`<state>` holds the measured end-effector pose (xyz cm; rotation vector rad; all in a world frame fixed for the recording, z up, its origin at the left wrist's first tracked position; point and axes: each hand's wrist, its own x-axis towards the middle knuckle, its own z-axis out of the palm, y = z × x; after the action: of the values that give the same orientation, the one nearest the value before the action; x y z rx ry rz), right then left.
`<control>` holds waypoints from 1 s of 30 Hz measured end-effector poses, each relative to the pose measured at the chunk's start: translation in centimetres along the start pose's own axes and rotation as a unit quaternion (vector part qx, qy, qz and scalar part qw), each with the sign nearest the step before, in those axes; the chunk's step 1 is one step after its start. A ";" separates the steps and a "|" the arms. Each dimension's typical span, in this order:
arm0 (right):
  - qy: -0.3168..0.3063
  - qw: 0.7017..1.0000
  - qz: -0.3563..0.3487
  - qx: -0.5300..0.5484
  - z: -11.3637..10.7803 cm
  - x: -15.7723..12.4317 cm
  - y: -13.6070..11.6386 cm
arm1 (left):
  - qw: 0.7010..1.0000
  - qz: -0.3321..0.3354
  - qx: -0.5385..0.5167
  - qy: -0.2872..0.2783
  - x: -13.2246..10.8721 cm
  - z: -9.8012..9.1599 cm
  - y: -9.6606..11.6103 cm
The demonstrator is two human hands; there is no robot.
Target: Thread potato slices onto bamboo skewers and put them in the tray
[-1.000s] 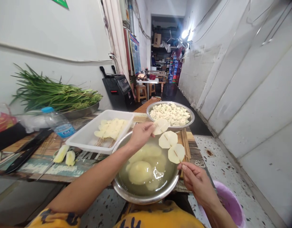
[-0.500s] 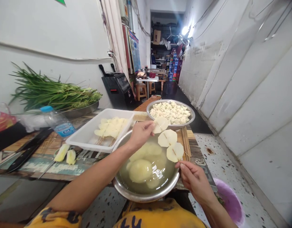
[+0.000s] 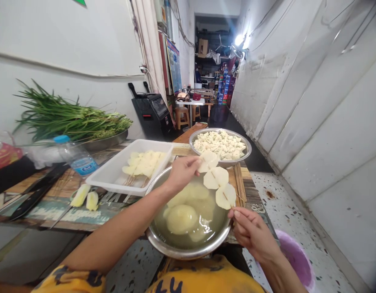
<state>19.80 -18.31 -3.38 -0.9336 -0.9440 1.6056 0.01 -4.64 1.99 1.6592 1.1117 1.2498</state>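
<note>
Above a metal bowl of water [image 3: 188, 253], my two hands hold a skewer of potato slices [image 3: 216, 178] between them. My left hand [image 3: 184, 173] pinches the top slice at the far end. Lower down, my right hand [image 3: 251, 232] has its fingers closed on the thin wooden stick under the bottom slice. Three pale slices sit on the stick in a slanting row. Whole peeled potatoes [image 3: 181, 219] lie under the water in the bowl. To the left, a white plastic tray [image 3: 105, 179] holds several skewers of similar slices [image 3: 143, 163].
Behind the bowl stands a basin of cauliflower-like pieces [image 3: 220, 145]. Loose wooden skewers [image 3: 240, 183] lie right of the bowl. Leftward are a water bottle [image 3: 79, 158], a black-handled knife [image 3: 30, 201], pale vegetable pieces [image 3: 80, 196] and long green stalks [image 3: 68, 120]. A purple tub [image 3: 297, 260] stands on the floor.
Very little differs. Both hands and the skewer of potato slices have shifted slightly, and the view has moved a touch.
</note>
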 end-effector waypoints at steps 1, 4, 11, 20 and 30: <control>-0.029 0.998 0.031 0.047 -0.2 0.1 -0.3 | 1.000 -0.009 -0.018 -0.003 0.0 0.0 0.1; -0.060 0.989 0.071 0.117 -0.6 0.5 -0.6 | 0.994 -0.049 -0.099 -0.019 0.0 0.1 0.6; 0.080 0.979 -0.114 -0.151 -0.2 0.4 0.1 | 0.981 -0.058 -0.183 -0.007 0.0 0.1 1.0; 0.116 0.914 -0.193 -0.338 -0.4 0.0 -0.6 | 0.992 0.009 -0.110 0.064 0.1 -0.2 0.8; 0.036 0.991 -0.066 -0.115 -0.9 0.5 0.1 | 0.978 -0.056 -0.199 0.002 0.1 -0.3 1.3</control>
<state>20.48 -17.76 -3.88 -1.0560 -1.1321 1.3623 -0.02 -4.94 3.24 1.2775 0.8749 1.3035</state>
